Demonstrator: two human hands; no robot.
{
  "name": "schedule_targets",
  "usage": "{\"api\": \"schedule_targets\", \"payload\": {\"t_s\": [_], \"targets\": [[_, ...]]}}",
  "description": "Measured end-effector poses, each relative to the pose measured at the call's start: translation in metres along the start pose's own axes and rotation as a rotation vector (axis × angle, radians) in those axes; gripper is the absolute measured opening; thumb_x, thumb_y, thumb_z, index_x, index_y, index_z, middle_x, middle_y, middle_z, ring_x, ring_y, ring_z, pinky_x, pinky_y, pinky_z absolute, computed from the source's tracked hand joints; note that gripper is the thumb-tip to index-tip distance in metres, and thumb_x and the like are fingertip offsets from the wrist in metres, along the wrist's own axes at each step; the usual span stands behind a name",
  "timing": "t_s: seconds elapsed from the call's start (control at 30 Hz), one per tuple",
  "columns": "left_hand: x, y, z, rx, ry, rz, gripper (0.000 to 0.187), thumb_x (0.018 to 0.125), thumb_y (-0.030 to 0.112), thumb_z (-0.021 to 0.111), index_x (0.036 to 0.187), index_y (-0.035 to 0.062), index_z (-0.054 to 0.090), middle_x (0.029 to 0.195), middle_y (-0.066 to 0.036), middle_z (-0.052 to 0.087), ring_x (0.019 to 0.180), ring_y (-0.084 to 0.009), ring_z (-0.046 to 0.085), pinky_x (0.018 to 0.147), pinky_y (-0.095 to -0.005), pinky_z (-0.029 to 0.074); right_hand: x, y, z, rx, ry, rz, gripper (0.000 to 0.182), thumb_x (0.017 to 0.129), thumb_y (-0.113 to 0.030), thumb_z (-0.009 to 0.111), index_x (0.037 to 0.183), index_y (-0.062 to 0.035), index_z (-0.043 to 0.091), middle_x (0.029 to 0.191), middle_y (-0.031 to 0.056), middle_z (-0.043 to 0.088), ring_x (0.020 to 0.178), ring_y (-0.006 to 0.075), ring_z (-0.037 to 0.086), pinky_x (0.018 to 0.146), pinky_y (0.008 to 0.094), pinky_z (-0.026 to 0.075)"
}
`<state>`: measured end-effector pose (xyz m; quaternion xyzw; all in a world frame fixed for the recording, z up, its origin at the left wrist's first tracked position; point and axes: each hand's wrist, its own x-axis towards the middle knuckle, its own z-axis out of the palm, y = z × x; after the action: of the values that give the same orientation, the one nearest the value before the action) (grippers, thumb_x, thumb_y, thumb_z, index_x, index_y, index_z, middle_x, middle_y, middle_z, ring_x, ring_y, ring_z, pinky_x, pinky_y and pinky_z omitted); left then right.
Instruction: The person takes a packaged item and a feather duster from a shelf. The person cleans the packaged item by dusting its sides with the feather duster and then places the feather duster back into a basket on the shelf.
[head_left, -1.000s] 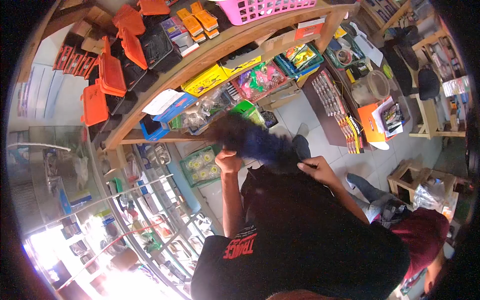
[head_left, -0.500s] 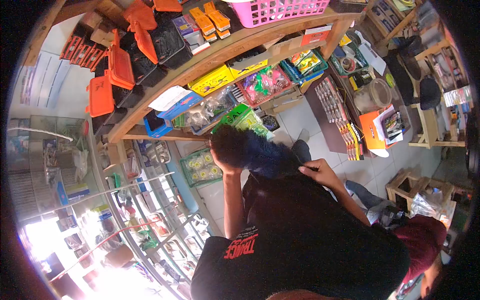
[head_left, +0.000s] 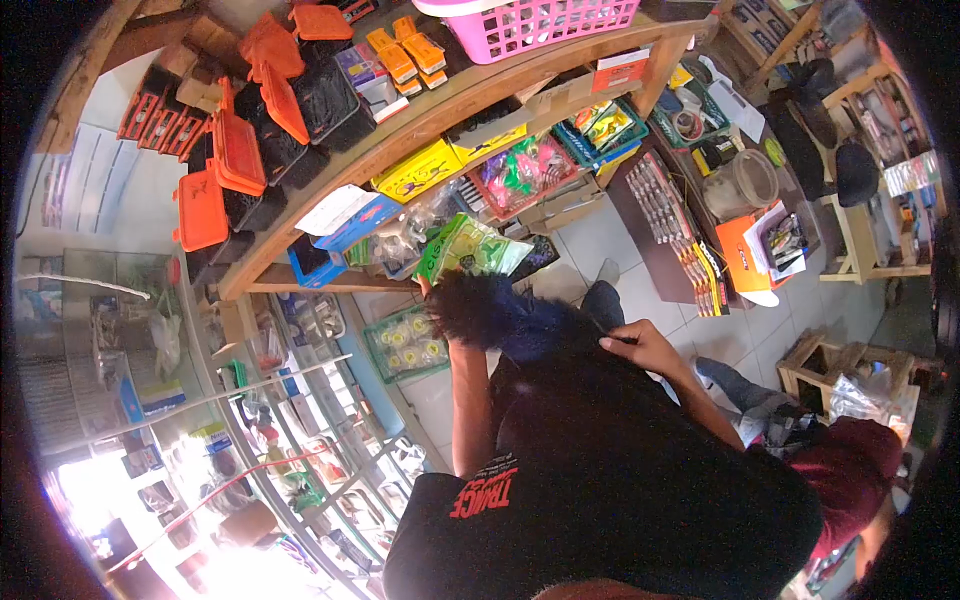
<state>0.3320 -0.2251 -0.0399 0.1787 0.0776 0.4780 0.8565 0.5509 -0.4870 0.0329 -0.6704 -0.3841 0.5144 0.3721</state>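
A green and clear plastic packet [head_left: 468, 248] is held up by my left hand [head_left: 462, 350]. One fingertip shows at its lower left corner; a dark, fuzzy mass [head_left: 490, 312] with a bluish tint hides most of the fingers. To the right of that mass, my right hand [head_left: 640, 348] is closed in a pinch at the edge of dark material; what it pinches is too small to make out. Black cloth with red lettering [head_left: 485, 493] fills the lower middle.
Ahead runs a wooden shelf [head_left: 520, 82] with a pink basket [head_left: 545, 28], orange-lidded bins [head_left: 238, 150] and a yellow box [head_left: 418, 170]. A green tray [head_left: 372, 350] lies lower left, beside glass shelving. Someone's maroon sleeve [head_left: 850, 480] shows at lower right.
The green packet has tilted and turned, showing a paler face, and sits slightly lower and left. My left hand has shifted slightly right and down; the right hand is nearly unmoved.
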Motion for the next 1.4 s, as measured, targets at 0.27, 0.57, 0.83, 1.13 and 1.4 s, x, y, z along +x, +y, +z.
{"api": "schedule_targets", "payload": {"t_s": [0.27,0.57,0.83,1.13,1.4], "targets": [[0.003,0.004,0.024,-0.133,-0.016,-0.129,0.048,0.100,0.042,0.037,0.129,0.0057,0.049,0.127,-0.012,0.056,0.117,-0.0268,0.053,0.103,-0.0435,0.038,-0.001,0.009,-0.012,-0.067,0.009,0.041,0.038,0.091,-0.031,0.063,0.075,0.0026,0.060,0.054,0.0036,0.045,0.055,0.0076,0.041,0.051,0.0315,0.035],[0.002,0.003,0.053,-0.018,0.327,-0.147,0.050,0.100,0.041,0.036,0.131,0.0044,0.048,0.129,-0.012,0.055,0.117,-0.0269,0.053,0.103,-0.0441,0.038,-0.001,0.005,-0.018,0.031,0.022,0.080,0.041,0.092,-0.034,0.061,0.071,0.0010,0.063,0.055,-0.0042,0.046,0.054,0.0063,0.041,0.049,0.0275,0.034],[-0.004,0.004,0.045,0.071,0.311,-0.038,0.055,0.098,0.045,0.038,0.134,0.0045,0.045,0.127,-0.013,0.056,0.114,-0.0300,0.054,0.101,-0.0457,0.040,0.000,0.014,-0.019,0.082,0.024,0.118,0.039,0.092,-0.032,0.061,0.069,0.0000,0.062,0.055,-0.0060,0.043,0.052,0.0063,0.038,0.047,0.0271,0.031],[-0.008,0.001,0.050,0.209,0.407,0.002,0.058,0.098,0.050,0.036,0.135,0.0053,0.045,0.130,-0.014,0.054,0.118,-0.0309,0.052,0.103,-0.0458,0.038,0.003,0.019,-0.015,0.213,0.065,0.155,0.041,0.093,-0.028,0.060,0.061,-0.0048,0.052,0.052,-0.0054,0.041,0.049,0.0046,0.036,0.045,0.0258,0.030],[-0.006,0.000,0.055,0.283,0.429,0.035,0.054,0.100,0.044,0.034,0.135,0.0043,0.045,0.134,-0.013,0.051,0.121,-0.0293,0.050,0.105,-0.0442,0.036,0.005,0.017,-0.014,0.087,0.050,0.156,0.044,0.092,-0.034,0.061,0.067,0.0012,0.055,0.056,-0.0037,0.044,0.056,0.0079,0.041,0.050,0.0308,0.035]]}}
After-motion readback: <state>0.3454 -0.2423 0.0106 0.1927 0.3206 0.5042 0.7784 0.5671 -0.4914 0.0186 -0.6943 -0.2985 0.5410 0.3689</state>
